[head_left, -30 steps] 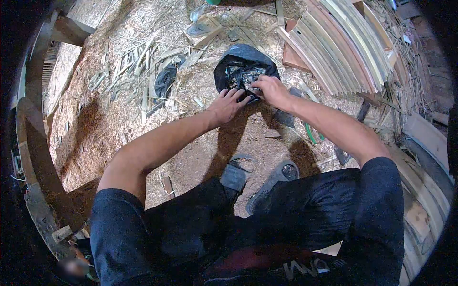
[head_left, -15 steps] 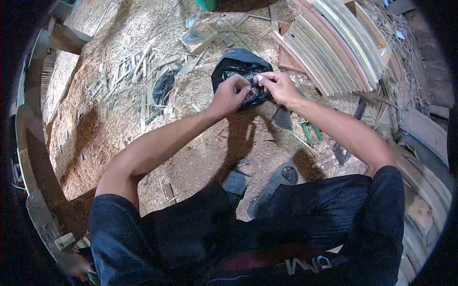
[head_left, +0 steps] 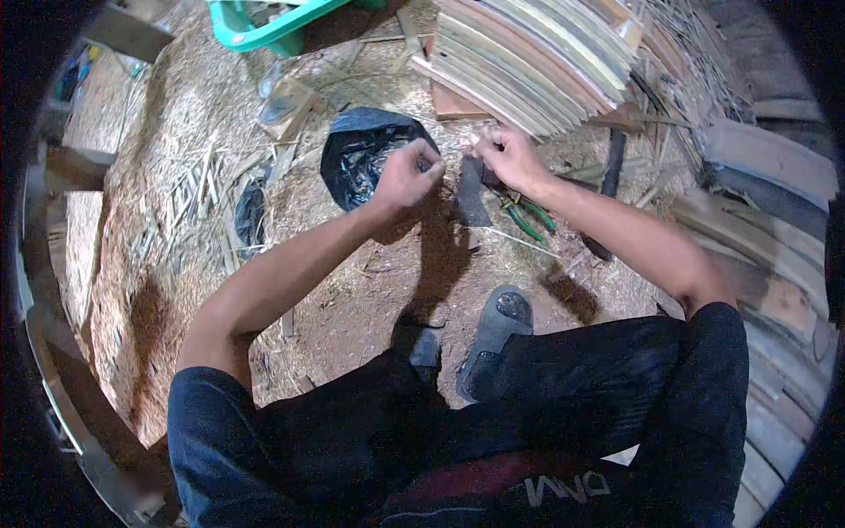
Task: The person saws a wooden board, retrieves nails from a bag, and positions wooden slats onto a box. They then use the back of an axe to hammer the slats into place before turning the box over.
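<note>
My left hand (head_left: 407, 179) is curled closed over the right side of a black plastic bag (head_left: 352, 158); what its fingers hold, if anything, is too small to name. The bag lies open on the ground, with small shiny dark pieces inside. To the right of the bag, my right hand (head_left: 509, 158) pinches something small and pale that I cannot make out. Below that hand are a flat dark metal piece (head_left: 473, 194) and green-handled pliers (head_left: 531, 220) on the ground.
Curved wooden strips (head_left: 528, 62) are stacked at the upper right. A green plastic container (head_left: 255, 31) stands at the top. Wood scraps (head_left: 189, 189) and shavings cover the ground at left. More boards (head_left: 775, 299) lie at right. My sandalled feet are below.
The view has shifted right and up, showing more of the green container. My right hand has moved away from above the bag to its right side, and the hands are farther apart.
</note>
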Demonstrator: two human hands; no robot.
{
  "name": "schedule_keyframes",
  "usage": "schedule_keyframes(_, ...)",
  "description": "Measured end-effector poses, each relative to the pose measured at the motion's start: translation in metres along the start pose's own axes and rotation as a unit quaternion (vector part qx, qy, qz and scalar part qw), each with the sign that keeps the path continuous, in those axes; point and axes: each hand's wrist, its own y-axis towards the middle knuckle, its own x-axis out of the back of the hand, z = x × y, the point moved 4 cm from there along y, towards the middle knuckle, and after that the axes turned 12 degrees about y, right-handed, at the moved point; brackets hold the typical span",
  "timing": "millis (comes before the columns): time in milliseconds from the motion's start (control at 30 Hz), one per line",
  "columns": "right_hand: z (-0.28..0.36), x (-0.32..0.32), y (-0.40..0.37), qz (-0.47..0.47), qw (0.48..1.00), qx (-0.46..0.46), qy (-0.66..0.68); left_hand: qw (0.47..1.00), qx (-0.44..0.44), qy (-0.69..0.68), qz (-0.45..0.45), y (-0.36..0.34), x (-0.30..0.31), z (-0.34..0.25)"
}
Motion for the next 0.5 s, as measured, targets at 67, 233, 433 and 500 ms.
schedule_keyframes(67,-0.023,0.012,-0.01,-0.013,0.999,-0.027,-0.037,0.999,0.002,-0.026,0.043,-0.003,-0.024,0.012)
schedule_keyframes(233,-0.023,0.025,-0.062,0.066,0.958,0.072,-0.271,0.989,0.013,-0.028,0.145,-0.009,-0.047,-0.012)
schedule_keyframes(433,-0.028,0.023,-0.07,0.064,0.933,0.056,-0.349,0.985,-0.045,-0.094,0.138,0.008,-0.049,-0.025)
schedule_keyframes(500,-0.028,0.021,-0.063,0.065,0.925,0.07,-0.368,0.993,-0.015,-0.031,0.116,0.012,-0.037,-0.021)
